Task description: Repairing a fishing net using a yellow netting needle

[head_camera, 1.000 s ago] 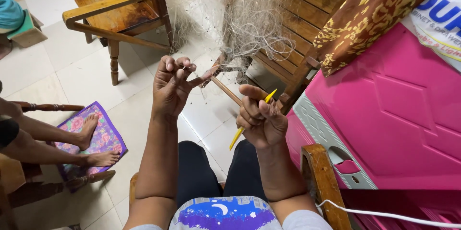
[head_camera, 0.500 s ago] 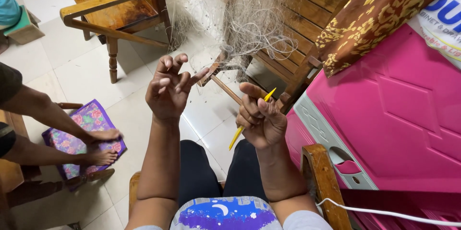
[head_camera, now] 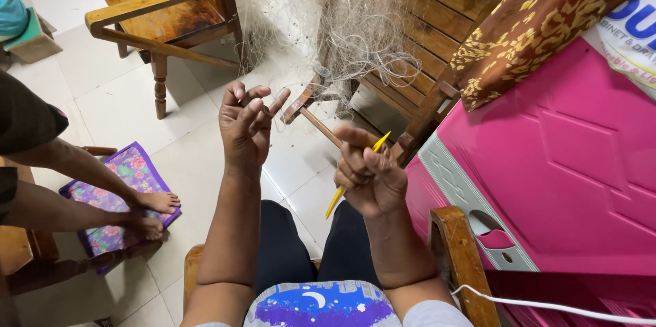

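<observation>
Two hands | left hand [head_camera: 247, 124] fingers spread (touching net [head_camera: 342, 19]) | right hand [head_camera: 369, 175] fisted on yellow needle [head_camera: 355, 170]

Soft, even indoor light falls on my left hand [head_camera: 247, 124], pale glare lies on the floor tiles [head_camera: 130, 105] beyond it with only faint shadows, the picture stays sharp around it, and straight lines bow toward the edges.

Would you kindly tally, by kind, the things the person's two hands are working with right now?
Yellow netting needle, gripped in the right hand: 1
Wooden stick, between the right hand and the left hand: 1
Pale fishing net, hanging ahead of the hands: 1
Total: 3
</observation>
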